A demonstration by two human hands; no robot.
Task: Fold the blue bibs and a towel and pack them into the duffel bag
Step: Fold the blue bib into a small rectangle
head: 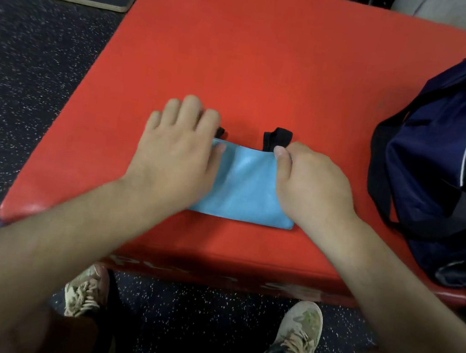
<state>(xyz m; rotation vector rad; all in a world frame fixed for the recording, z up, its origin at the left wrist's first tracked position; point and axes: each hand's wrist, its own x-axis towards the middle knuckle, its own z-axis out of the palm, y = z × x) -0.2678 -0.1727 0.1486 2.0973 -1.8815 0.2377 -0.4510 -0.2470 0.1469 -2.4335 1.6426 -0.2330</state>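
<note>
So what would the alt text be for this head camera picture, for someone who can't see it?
Two bare hands work a folded blue bib on a red padded block: the left hand lies flat on it, and the right hand pinches its upper edge by a black strap. An open navy duffel bag sits on the right, light blue fabric inside.

Blue bib [249, 191]: smooth cloth with slight sheen, black fabric straps [276, 139]. Tabletop [276, 60]: red vinyl-like padding, semi-gloss. Duffel bag [430, 166]: navy woven fabric, matt. Floor [28, 65]: speckled, rough.
</note>
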